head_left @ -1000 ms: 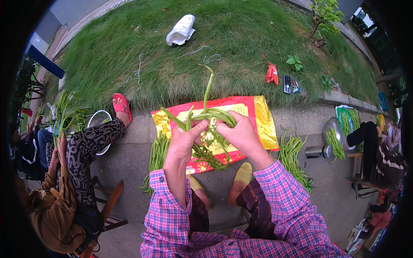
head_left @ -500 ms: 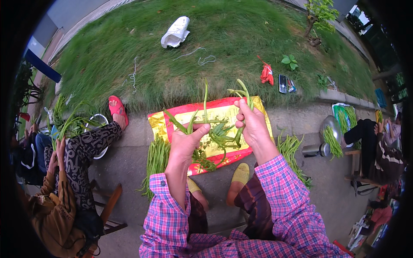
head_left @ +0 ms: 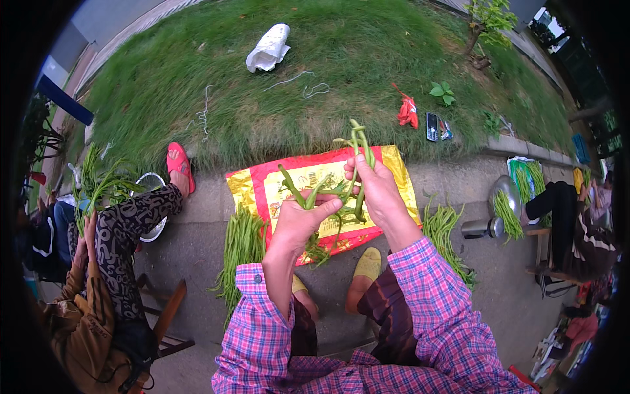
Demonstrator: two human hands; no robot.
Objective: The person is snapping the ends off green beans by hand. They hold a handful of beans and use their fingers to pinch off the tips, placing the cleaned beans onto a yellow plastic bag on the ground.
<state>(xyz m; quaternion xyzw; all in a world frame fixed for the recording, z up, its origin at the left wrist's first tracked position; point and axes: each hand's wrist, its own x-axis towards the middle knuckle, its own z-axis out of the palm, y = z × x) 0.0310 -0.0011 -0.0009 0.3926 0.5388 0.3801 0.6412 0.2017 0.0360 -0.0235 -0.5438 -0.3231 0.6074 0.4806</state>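
My left hand [head_left: 303, 224] is closed around leafy green vegetable stems [head_left: 293, 186], thumb on top. Close beside it on the right, my right hand [head_left: 375, 190] pinches more upright green stems [head_left: 358, 136], their tips rising above the fingers. Limp leaves hang between and below the hands, partly hidden by them. Under both hands lies a red and yellow printed sack [head_left: 401, 187] on the pavement. Left of the sack is a thick pile of stripped-looking green stems [head_left: 241, 246]. To its right spreads a second, looser pile of stems [head_left: 443, 233].
A person on the left [head_left: 88, 289] holds greens beside a metal basin [head_left: 153, 230]. On the right, another person [head_left: 571, 230] sits near a steel flask [head_left: 479, 229] and more stems. A white bag [head_left: 269, 49], red cloth [head_left: 407, 111] and phone [head_left: 432, 127] lie on the grass.
My left hand has moved right, closer to my right hand, with its stems. The right hand has shifted slightly left, and its stems now stand more upright and closer together.
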